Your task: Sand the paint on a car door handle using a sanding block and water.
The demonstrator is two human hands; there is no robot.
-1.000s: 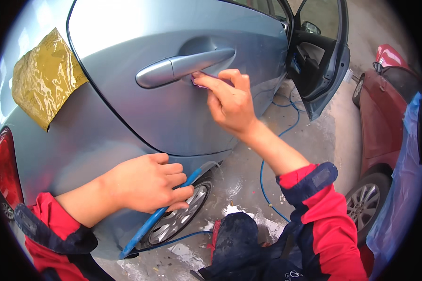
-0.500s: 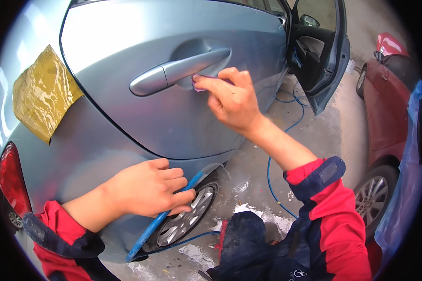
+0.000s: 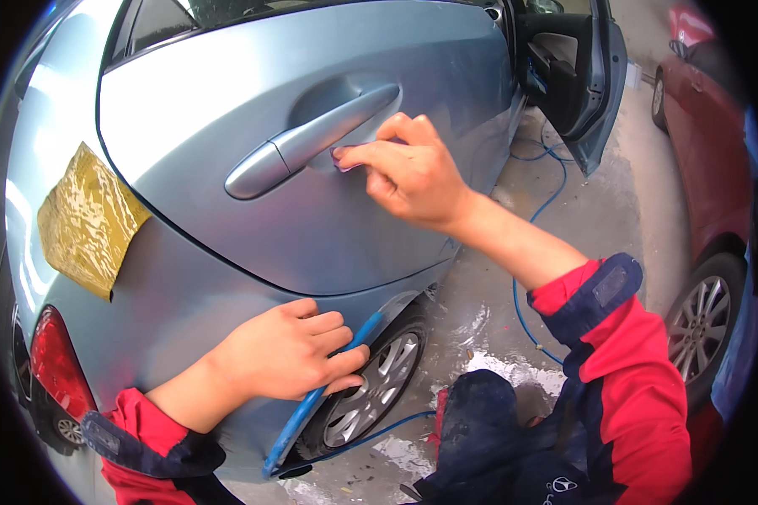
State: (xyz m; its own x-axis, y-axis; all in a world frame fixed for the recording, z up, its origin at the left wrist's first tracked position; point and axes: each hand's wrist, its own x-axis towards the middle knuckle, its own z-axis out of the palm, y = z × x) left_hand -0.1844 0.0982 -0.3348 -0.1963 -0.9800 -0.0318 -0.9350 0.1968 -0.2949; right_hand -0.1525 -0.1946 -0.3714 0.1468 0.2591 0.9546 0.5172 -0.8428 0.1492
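yellow masking patch, rear fender

Pale blue car door, yellow masking paper, red tail light

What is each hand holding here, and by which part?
The right hand pinches a small pink piece by its edge between its fingers, under the door handle. The left hand holds nothing; it rests flat on the rear panel.
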